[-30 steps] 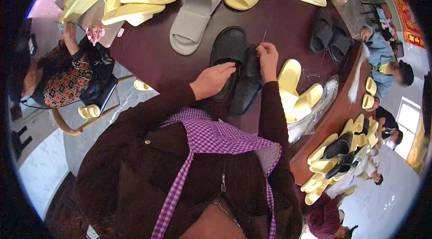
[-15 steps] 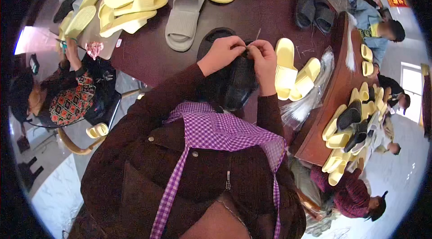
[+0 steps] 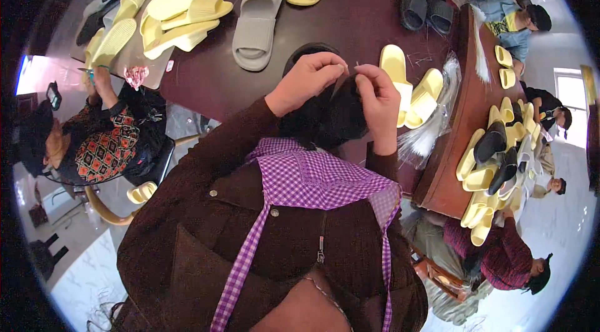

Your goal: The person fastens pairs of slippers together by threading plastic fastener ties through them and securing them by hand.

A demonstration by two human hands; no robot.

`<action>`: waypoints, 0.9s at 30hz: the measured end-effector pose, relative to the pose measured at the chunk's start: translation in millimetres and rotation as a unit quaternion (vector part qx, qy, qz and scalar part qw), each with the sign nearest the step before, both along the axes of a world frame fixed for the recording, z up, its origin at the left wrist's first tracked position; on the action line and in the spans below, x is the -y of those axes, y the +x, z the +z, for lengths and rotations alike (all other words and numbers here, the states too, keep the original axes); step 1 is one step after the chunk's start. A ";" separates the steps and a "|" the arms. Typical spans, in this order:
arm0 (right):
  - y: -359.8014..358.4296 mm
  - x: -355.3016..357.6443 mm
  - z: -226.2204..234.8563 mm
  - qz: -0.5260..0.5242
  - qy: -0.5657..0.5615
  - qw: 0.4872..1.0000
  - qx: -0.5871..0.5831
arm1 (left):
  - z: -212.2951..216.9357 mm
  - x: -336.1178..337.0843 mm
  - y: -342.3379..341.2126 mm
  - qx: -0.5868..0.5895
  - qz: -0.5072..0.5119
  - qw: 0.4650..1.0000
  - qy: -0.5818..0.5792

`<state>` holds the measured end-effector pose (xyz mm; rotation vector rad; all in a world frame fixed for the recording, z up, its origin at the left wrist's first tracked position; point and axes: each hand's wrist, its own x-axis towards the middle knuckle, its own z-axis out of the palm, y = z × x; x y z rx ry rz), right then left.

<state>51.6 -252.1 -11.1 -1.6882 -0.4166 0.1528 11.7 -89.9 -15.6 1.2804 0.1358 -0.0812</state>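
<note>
A pair of black slippers (image 3: pixel 328 116) is lifted off the dark brown table (image 3: pixel 350 19) and held close to my chest. My left hand (image 3: pixel 309 79) grips their upper left edge with the fingers curled over it. My right hand (image 3: pixel 378 98) pinches their top right edge, and a thin pale strand sticks up between the two hands. The lower part of the slippers is hidden behind my brown sleeves and the purple checked apron.
A grey slipper (image 3: pixel 256 19) and several yellow slippers (image 3: pixel 181 10) lie on the table's far side, more yellow ones (image 3: pixel 406 85) beside a clear plastic bag (image 3: pixel 437 126) to the right. A second black pair (image 3: pixel 425 7) sits far right. Other people sit left and right.
The black slippers were lying on the table under my hands; I have lifted them toward my chest, and both hands now meet at their top edge.
</note>
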 end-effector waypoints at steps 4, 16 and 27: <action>-4.0 5.1 4.9 0.006 -0.083 0.989 0.122 | 1.4 -3.4 -4.6 -0.011 -0.060 0.998 -0.022; -8.8 13.7 16.1 0.068 -0.120 0.973 0.186 | 1.3 -6.5 -5.7 -0.013 -0.152 0.985 -0.084; -13.5 13.5 19.3 0.074 -0.123 0.969 0.202 | 4.0 -3.8 -7.7 -0.026 -0.173 0.980 -0.099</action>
